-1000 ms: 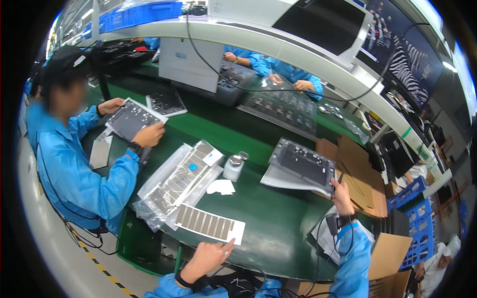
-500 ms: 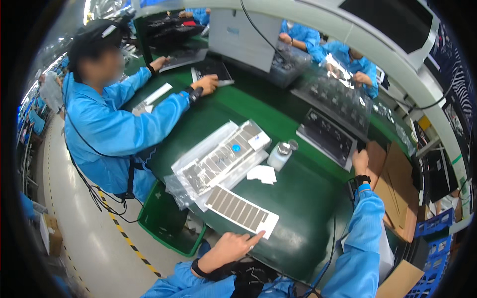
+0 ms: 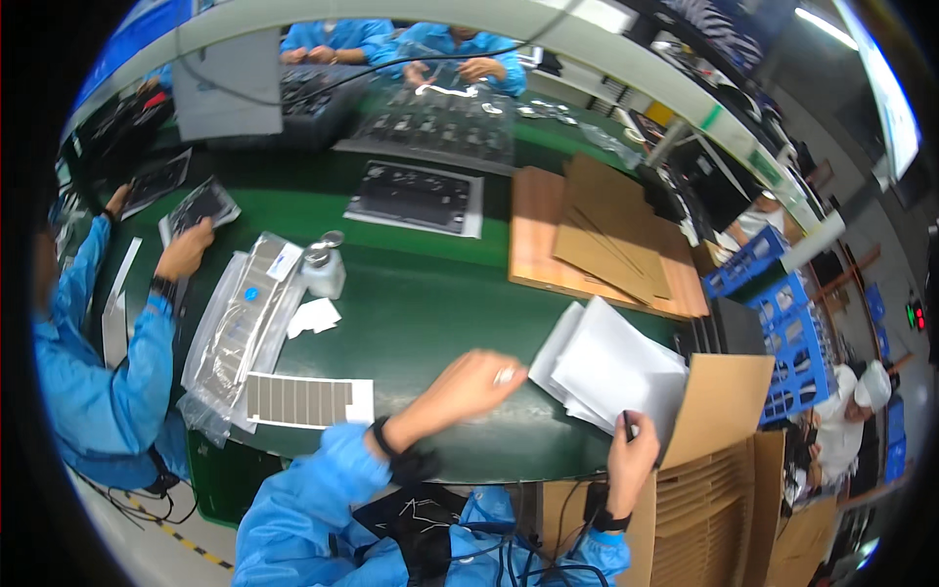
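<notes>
Over the green table [image 3: 421, 323], my left hand [image 3: 468, 384] is smeared by motion; its fingers look bent, and a pale spot like a ring shows on one. Its fingertips are near the stack of white paper sheets [image 3: 621, 367]. My right hand [image 3: 634, 458] is at the stack's near edge, closed on a small black stick-like thing [image 3: 628, 425] that points up. To the left of my left hand lies a white sheet with grey-brown strips [image 3: 298, 399], touched by neither hand.
Clear plastic bags of strip sheets [image 3: 240, 328], a pump bottle [image 3: 324, 269] and white wipes [image 3: 313, 318] lie at left. A dark panel [image 3: 411, 199] lies farther back. Cardboard sheets [image 3: 611, 230] and a blue crate [image 3: 792, 342] stand at right. A co-worker [image 3: 108, 372] handles panels at far left.
The view has swung right. My left hand has left the strip sheet and moved right toward the paper stack. My right hand has come from the dark panel's edge back beside the stack.
</notes>
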{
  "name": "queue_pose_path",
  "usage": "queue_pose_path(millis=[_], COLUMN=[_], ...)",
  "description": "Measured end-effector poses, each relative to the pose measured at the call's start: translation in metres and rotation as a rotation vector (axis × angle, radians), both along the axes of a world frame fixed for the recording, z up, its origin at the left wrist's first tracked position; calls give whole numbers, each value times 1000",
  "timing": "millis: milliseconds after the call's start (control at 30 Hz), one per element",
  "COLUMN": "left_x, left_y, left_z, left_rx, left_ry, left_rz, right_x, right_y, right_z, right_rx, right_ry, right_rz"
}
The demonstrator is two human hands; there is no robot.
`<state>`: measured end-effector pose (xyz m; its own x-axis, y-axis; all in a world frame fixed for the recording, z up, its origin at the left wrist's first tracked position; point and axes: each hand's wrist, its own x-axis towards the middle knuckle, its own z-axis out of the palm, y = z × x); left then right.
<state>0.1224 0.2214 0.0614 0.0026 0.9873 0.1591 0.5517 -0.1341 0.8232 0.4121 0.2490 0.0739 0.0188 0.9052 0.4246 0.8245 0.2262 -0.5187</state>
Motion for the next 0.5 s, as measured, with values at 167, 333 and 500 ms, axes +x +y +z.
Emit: queue_pose_path(millis=[167,333,500], left_x=[51,67,86], left_y=[121,169,177], left_z=[-33,-74,-36], left_rx=[31,-26,-260], left_ry=[48,-165,-31], left_rz=[45,-96,-109], right_x=[19,44,57], right_y=[-24,-28,-24], right_z=[-22,-26,-25], right_rx=[-118,-62,-130], right_ry=[238,368,425], right_rz=[-39,-38,-23])
